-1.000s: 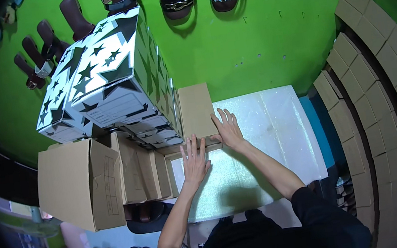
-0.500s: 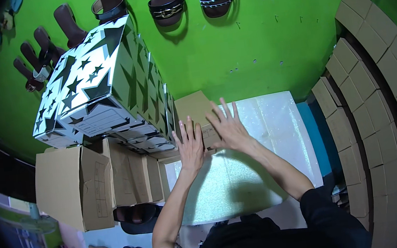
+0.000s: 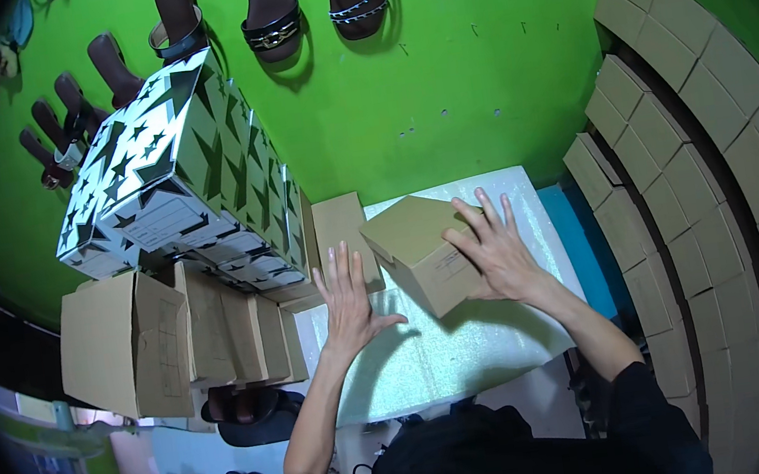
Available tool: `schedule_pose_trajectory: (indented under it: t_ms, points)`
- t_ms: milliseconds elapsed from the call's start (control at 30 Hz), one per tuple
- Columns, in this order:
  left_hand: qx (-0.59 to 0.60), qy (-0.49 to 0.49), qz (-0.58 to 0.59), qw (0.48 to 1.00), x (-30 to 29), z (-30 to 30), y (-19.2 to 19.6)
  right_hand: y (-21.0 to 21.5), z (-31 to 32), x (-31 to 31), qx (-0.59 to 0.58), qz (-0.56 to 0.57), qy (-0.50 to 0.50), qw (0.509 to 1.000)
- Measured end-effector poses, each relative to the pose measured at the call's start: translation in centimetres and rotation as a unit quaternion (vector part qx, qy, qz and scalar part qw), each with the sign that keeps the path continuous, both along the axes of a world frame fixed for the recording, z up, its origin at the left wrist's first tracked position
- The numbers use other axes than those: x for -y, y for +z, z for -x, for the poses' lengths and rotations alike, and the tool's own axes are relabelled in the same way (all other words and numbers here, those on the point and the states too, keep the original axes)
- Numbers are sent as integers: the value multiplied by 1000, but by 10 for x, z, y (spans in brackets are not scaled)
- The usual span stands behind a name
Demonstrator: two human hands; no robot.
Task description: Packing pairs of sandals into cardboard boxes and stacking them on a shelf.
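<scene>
My right hand (image 3: 506, 263) grips the right side of a small brown cardboard box (image 3: 413, 232), which is tilted above the padded white work surface (image 3: 444, 363). Its fingers lie over the box's edge, and the thumb is low on the near side. To the left of the box, my left hand (image 3: 346, 310) is open, fingers stretched up and thumb pointing toward the box with a gap between. Behind that hand stands another brown cardboard piece (image 3: 339, 218), partly hidden by the fingers.
Star-patterned boxes (image 3: 187, 157) are stacked at the left, above open brown cartons (image 3: 101, 341). Sandals (image 3: 272, 21) hang on the green wall (image 3: 365, 124). Rows of brown boxes (image 3: 713, 222) line the right side. More footwear (image 3: 250, 417) lies at lower left.
My right hand has moved right, and the box it grips now sits apart from the cardboard at the back. The left hand's thumb has spread out. The view has shifted slightly.
</scene>
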State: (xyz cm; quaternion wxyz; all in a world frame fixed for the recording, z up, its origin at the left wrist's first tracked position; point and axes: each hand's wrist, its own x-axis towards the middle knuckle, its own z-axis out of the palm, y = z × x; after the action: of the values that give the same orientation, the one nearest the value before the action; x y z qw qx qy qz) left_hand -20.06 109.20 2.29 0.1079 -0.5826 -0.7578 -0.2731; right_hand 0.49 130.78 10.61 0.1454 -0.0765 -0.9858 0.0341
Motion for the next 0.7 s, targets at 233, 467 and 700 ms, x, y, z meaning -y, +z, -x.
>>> schedule_pose_trajectory:
  t_ms: [233, 467, 700]
  points:
    - [17, -14, 39, 999, -16, -11, -26, 10, -66, -6, -33, 91, 30, 995]
    - [-16, 12, 180, 984, -5, -65, -34, -7, -105, -13, 80, 134, -58, 986]
    - [-86, 0, 237, 968, -10, -131, -84, -133, -71, 28, 105, 34, -25, 994]
